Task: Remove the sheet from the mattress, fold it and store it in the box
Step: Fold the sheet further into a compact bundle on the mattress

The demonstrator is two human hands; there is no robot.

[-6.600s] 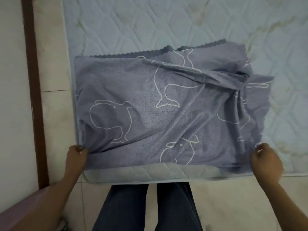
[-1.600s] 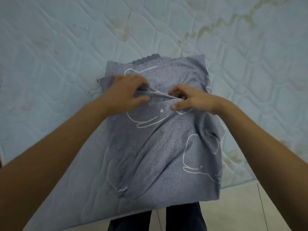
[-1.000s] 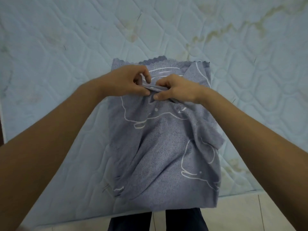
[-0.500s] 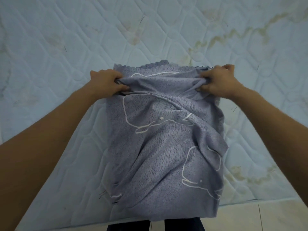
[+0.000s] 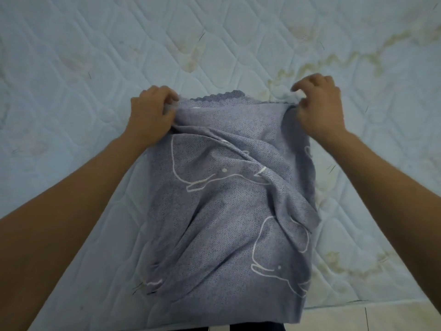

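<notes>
1. We work over a quilted, stained mattress (image 5: 95,68). A strip of tiled floor (image 5: 386,316) shows past its near edge.
2. The sheet (image 5: 226,211) lies on the mattress as a folded, wrinkled rectangle, straight ahead of us and between both forearms. Its near end reaches over the mattress's near edge.
3. The sheet's long axis runs from our body outward. Its short far side, with the scalloped edge (image 5: 222,96), lies crosswise between the hands.
4. The left hand (image 5: 152,115) pinches the far-left corner with curled fingers. The right hand (image 5: 319,108) pinches the far-right corner the same way. Each hand sits on its own side, about equally far out.
5. We judge that the coming move draws the far end back along the long axis, toward the near end, to halve the sheet. Both corners need to travel level so that the sides meet.
6. No box is in view, so we cannot tell where it stands. The sheet is not yet stored.
</notes>
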